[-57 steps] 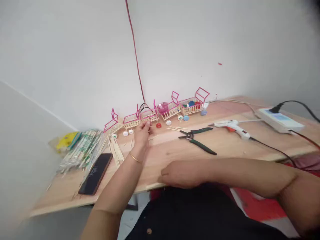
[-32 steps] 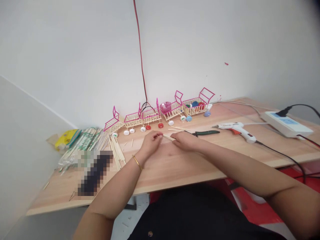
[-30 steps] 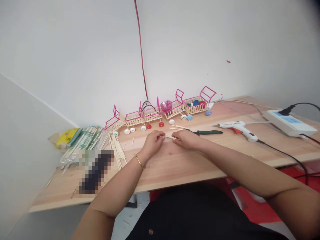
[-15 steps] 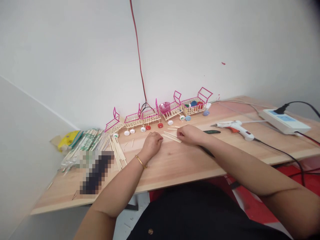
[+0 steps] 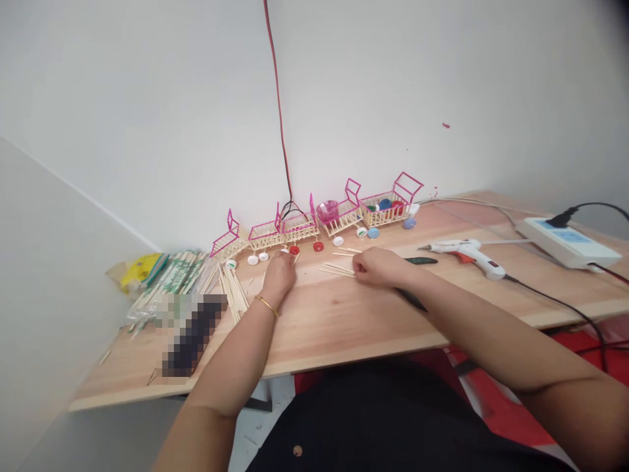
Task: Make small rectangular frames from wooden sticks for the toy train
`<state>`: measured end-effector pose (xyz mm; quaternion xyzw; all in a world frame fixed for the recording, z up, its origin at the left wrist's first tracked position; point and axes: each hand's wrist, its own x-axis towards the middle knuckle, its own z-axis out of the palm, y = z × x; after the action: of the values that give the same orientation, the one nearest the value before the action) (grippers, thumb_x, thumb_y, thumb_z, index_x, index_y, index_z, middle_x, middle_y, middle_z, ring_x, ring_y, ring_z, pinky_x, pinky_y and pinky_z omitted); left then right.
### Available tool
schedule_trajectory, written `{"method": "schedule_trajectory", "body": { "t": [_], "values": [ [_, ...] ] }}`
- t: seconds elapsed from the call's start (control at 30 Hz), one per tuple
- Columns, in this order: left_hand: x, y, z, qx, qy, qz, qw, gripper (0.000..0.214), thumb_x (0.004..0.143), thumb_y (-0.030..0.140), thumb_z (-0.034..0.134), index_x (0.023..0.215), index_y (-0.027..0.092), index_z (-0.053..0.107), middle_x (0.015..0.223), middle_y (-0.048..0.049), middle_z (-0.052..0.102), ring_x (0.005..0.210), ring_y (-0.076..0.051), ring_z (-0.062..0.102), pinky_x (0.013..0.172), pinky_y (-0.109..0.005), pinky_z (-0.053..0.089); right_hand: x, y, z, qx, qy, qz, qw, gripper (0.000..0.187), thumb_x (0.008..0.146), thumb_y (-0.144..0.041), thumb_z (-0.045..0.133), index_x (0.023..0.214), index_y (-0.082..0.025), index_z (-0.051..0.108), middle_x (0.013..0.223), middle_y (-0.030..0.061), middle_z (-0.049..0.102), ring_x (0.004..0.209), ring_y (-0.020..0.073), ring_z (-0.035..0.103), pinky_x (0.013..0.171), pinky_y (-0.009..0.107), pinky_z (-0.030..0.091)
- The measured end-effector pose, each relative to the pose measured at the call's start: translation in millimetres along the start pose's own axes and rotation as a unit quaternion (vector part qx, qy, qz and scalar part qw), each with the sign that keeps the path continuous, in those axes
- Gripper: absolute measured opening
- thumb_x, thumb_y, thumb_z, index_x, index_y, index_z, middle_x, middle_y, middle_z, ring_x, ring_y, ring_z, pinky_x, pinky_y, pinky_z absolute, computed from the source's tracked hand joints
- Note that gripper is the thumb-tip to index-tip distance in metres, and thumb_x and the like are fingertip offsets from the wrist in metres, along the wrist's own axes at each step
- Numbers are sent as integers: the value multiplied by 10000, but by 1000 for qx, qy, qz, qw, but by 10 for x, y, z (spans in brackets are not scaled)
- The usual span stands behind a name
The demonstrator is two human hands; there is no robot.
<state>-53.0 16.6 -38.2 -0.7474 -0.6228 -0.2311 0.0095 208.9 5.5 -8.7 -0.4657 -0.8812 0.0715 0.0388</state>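
Observation:
My left hand is closed in a pinch above the table, below the row of small carts. A short wooden stick shows at its fingertips. My right hand is curled with its knuckles low over the wood, closed on the ends of several thin wooden sticks that fan out to the left. More sticks lie just above it. A dark green-handled tool lies partly under my right wrist; its front end is hidden.
Small stick-built carts with pink rims and bottle-cap wheels line the wall. A white glue gun and a power strip sit at right. Loose sticks, bagged sticks and a blurred dark object lie at left.
My left hand has moved left and slightly away from me, apart from the fanned sticks. My right hand stays nearly in place; the view has shifted a little.

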Motion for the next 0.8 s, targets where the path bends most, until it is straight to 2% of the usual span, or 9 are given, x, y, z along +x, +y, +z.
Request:
{"method": "schedule_trajectory", "body": {
  "t": [0.1,0.2,0.3,0.37,0.57,0.8],
  "values": [
    [3,-38,-45,1,0,-18,1000,243,820,155,437,847,125,676,877,-120,660,851,-198,573,783,-289,413,-33,-64,-18,39,-40,-71,996,140,717,-213,524,741,-196,661,746,20,682,656,134,571,556,209,349],
    [-2,-72,-105,10,-8,-62,998,275,836,199,412,883,152,679,877,-103,675,829,-192,584,730,-273,408,-35,-82,-23,77,-58,-109,989,140,729,-260,542,732,-189,663,718,10,673,623,117,552,547,203,344],
    [-9,-89,-154,25,-43,-124,991,284,837,262,415,880,167,679,858,-96,682,790,-189,591,675,-263,397,-14,-9,-34,70,-39,-79,994,182,750,-323,544,750,-187,665,714,16,668,620,124,544,538,219,325],
    [-12,-85,-165,27,-72,-138,987,250,804,289,467,814,162,682,801,-95,681,735,-186,590,640,-259,391,-5,73,-41,54,-27,-50,997,185,745,-326,548,735,-178,661,698,31,660,617,139,540,529,235,308],
    [-24,1,-131,36,-106,-141,984,202,738,229,506,741,131,683,760,-127,673,687,-197,585,623,-277,386,-15,276,-43,45,-54,-12,997,90,681,-232,578,670,-182,652,659,18,645,580,135,538,497,226,300],
    [-120,234,-102,12,-143,-95,985,169,714,257,542,680,161,678,679,-71,665,632,-163,565,589,-247,373,-51,324,-146,48,-70,4,996,79,650,-157,562,637,-170,639,617,15,632,569,138,532,495,224,304]
  ]
}}
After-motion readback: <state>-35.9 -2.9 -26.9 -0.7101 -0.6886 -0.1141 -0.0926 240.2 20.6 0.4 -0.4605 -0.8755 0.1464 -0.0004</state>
